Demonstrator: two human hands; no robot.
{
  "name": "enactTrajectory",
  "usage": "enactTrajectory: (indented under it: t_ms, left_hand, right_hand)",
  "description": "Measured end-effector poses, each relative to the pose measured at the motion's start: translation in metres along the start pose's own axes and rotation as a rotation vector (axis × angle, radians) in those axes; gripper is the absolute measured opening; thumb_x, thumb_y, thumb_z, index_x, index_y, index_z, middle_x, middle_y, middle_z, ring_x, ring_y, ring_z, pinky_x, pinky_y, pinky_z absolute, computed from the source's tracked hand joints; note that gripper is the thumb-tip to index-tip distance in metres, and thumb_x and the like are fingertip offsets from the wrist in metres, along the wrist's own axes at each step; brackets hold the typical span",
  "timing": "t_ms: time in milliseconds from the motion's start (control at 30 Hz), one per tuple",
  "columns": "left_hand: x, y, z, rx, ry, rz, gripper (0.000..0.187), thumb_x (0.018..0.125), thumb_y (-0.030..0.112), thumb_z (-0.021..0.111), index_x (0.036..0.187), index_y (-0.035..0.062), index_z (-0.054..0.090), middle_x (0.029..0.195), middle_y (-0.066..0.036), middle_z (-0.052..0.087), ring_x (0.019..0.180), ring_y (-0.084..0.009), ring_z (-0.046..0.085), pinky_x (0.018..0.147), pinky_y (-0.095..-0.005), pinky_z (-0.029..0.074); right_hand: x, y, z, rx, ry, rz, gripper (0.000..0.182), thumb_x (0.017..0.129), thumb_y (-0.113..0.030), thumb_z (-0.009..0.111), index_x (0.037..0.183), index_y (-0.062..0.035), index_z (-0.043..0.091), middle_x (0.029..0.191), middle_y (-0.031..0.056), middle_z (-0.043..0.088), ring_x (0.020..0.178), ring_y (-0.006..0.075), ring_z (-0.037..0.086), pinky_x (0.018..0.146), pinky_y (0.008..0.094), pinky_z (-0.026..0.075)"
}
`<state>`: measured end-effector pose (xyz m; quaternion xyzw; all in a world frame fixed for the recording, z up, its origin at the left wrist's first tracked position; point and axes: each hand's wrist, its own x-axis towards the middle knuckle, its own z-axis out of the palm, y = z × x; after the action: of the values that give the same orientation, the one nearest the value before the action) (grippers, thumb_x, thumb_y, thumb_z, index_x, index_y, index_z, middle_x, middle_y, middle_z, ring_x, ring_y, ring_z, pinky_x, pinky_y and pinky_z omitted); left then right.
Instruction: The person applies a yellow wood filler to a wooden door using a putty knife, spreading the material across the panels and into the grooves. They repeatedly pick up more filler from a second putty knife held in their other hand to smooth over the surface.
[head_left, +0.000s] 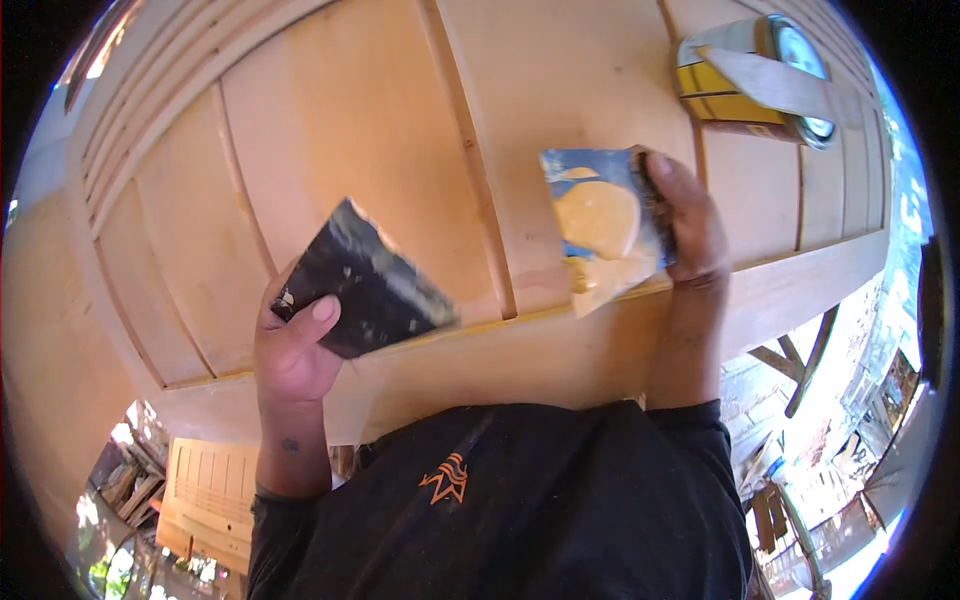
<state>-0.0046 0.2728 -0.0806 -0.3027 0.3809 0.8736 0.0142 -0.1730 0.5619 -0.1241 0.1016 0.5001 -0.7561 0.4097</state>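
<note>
2 plates are hanging above the door (370,120), each in its own grip. The left grip (300,355) is pinching the black plate (370,295) near a corner, its thumb lying on the face; the fingers behind are hiding, so how firmly they are backing it I cannot tell. The right grip (692,215) is pinching the blue plate (603,160) along its dark edge, and this plate is carrying the cream paste (600,218).

The paste is where I am seeing the main risk. It is spreading in a thick lump and a paler smear reaching the plate's lower edge, so a small tilt could be sending some over onto the wood. Because the right grip is holding only 1 side, the loaded plate could also be twisting. The black plate is showing pale smudges; if they are dried crumbs, they could be leaving scratches or grit.

The tin (710,85) is standing on the door beyond the right grip, with a flat strip (770,82) lying across its top and jutting past the rim. A forearm reaching that way could be catching the strip and knocking it off. The shirt (560,500) is coming near the door's edge, risking a smear.
</note>
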Motion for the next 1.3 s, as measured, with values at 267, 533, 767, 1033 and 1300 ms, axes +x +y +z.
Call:
enactTrajectory:
  t_ms: [267,533,767,1033,1300]
  left_hand:
    - [-0.052,-0.016,0.049,1.217,-0.368,1.112,0.038,0.081,-0.006,0.053,0.119,0.0015,0.056,0.115,-0.019,0.052,0.106,-0.0337,0.055,0.092,-0.0415,0.046]
    - [-0.102,-0.077,0.031,1.429,-0.252,1.347,0.042,0.073,-0.012,0.055,0.113,0.0005,0.058,0.113,-0.019,0.052,0.110,-0.0373,0.053,0.095,-0.0483,0.044]
    - [-0.169,-0.055,0.026,1.424,0.001,0.875,0.057,0.068,-0.016,0.051,0.122,0.0027,0.053,0.119,-0.016,0.054,0.115,-0.0349,0.050,0.099,-0.0418,0.041]
    - [-0.222,-0.038,0.077,2.016,-0.110,0.763,0.053,0.068,-0.010,0.053,0.118,0.0065,0.056,0.116,-0.014,0.057,0.109,-0.0351,0.054,0.092,-0.0427,0.045]
    - [-0.212,-0.040,0.079,1.908,-0.212,0.611,0.053,0.064,-0.010,0.051,0.115,0.0049,0.058,0.113,-0.015,0.059,0.103,-0.0336,0.056,0.088,-0.0403,0.046]
  right_hand:
    - [-0.066,0.026,0.072,0.164,-0.049,-0.074,0.035,0.095,-0.030,0.043,0.104,0.0022,0.055,0.091,0.0102,0.064,0.077,0.0144,0.063,0.071,0.0277,0.052]
    - [-0.137,0.030,0.088,0.258,-0.115,-0.093,0.034,0.096,-0.028,0.042,0.105,0.0020,0.054,0.091,0.0096,0.063,0.078,0.0143,0.063,0.070,0.0280,0.052]
    - [-0.146,0.051,0.077,-0.036,0.027,-0.225,0.030,0.098,-0.028,0.044,0.103,-0.0009,0.055,0.085,0.0027,0.059,0.072,0.0095,0.055,0.066,0.0242,0.047]
    - [-0.145,0.077,0.080,-0.279,-0.215,-0.404,0.029,0.099,-0.024,0.042,0.101,0.0011,0.056,0.084,-0.0001,0.056,0.079,0.0064,0.048,0.073,0.0227,0.043]
    - [-0.142,0.080,0.090,-0.402,-0.209,-0.455,0.028,0.098,-0.022,0.043,0.092,0.0023,0.055,0.075,-0.0010,0.049,0.072,0.0070,0.042,0.065,0.0247,0.040]
